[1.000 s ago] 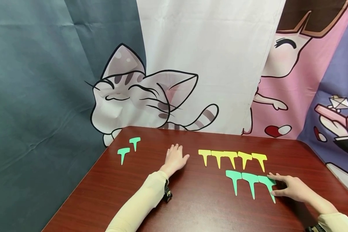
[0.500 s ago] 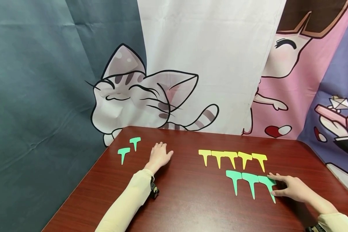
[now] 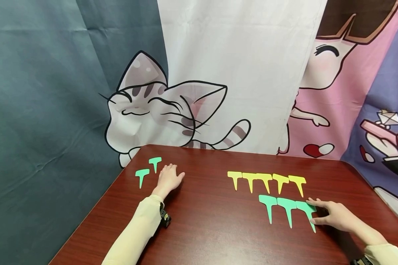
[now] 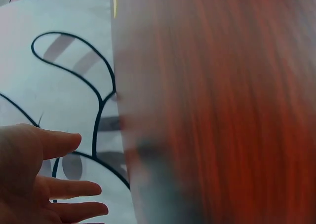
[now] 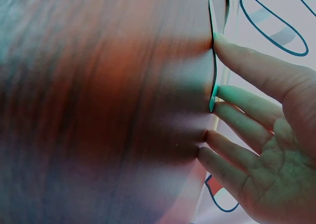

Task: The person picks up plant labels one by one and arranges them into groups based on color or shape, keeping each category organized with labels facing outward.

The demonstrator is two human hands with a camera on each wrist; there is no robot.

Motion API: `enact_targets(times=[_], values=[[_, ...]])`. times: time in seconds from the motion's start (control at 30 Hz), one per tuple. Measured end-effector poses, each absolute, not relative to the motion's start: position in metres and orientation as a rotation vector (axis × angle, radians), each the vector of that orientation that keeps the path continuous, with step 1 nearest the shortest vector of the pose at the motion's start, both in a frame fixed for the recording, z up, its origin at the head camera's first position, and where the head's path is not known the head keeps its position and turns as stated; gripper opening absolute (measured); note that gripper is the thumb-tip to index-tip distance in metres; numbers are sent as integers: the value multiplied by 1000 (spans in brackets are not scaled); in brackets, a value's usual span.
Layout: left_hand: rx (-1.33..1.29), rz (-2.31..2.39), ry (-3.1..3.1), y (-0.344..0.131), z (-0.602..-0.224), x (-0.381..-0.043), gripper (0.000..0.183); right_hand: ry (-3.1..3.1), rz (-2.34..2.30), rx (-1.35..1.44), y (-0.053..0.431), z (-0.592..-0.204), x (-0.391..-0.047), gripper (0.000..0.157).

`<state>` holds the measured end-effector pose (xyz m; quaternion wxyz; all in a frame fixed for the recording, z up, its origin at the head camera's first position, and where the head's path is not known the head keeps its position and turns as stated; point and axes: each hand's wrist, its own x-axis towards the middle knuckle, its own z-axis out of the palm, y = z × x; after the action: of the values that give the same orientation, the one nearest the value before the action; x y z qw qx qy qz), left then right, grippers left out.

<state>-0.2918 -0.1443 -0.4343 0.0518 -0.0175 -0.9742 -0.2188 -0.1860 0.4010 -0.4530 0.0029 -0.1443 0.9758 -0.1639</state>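
My left hand point(image 3: 168, 178) reaches over the table at the left, fingers stretched, holding nothing. Just beyond its fingers lie two green T-shaped plant labels, a farther one point(image 3: 155, 162) and a nearer one point(image 3: 142, 173). In the left wrist view the hand point(image 4: 44, 184) shows a spread thumb and extended fingers. At the right, my right hand point(image 3: 336, 215) rests with fingertips and thumb touching a green T-shaped label point(image 3: 306, 207), the last of three in a row. The right wrist view has those fingers point(image 5: 247, 98) nearly straight against the flat label point(image 5: 213, 100).
Several yellow T-shaped labels point(image 3: 264, 178) form a row behind the green ones. Two more green labels, one in the middle point(image 3: 286, 203) and one at the left point(image 3: 268, 200), adjoin the touched one. A printed curtain point(image 3: 252, 73) hangs behind the dark red table point(image 3: 202, 228).
My left hand has moved left across the table, closer to the two separate green labels. The right hand has stayed at its label.
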Motion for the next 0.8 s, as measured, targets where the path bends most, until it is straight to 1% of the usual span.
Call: enact_targets(times=[0.27,0.8], values=[[16,-691,-2982,-175,-434,-288,55,3050,-507,-444,400,-452,-187,74],[116,-634,-3007,-222,-436,-286,54,3069,-501,-461,402,-454,-187,71]])
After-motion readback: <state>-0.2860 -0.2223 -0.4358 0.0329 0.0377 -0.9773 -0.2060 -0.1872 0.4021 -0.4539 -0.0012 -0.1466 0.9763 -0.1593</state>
